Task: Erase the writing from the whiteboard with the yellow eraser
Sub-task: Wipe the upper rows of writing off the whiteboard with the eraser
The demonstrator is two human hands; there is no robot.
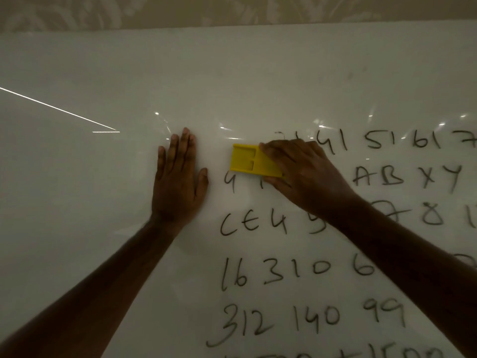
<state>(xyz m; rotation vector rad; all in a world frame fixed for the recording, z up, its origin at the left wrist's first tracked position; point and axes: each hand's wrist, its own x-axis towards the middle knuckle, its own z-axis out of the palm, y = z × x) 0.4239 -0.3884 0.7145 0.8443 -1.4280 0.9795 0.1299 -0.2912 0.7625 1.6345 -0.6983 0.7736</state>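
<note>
A large whiteboard [103,73] fills the view. Rows of dark handwritten numbers and letters [284,272] cover its right half, from the top row down to the bottom edge. My right hand [304,174] grips the yellow eraser [249,160] and presses it flat on the board at the left end of the top rows. Part of the writing under my hand and forearm is hidden. My left hand [179,182] lies flat on the blank board just left of the eraser, fingers together, holding nothing.
The board's top edge [232,28] meets a patterned beige wall [232,9]. The left half of the board carries no writing, only a bright diagonal light reflection [59,108]. Small glare spots dot the middle of the board.
</note>
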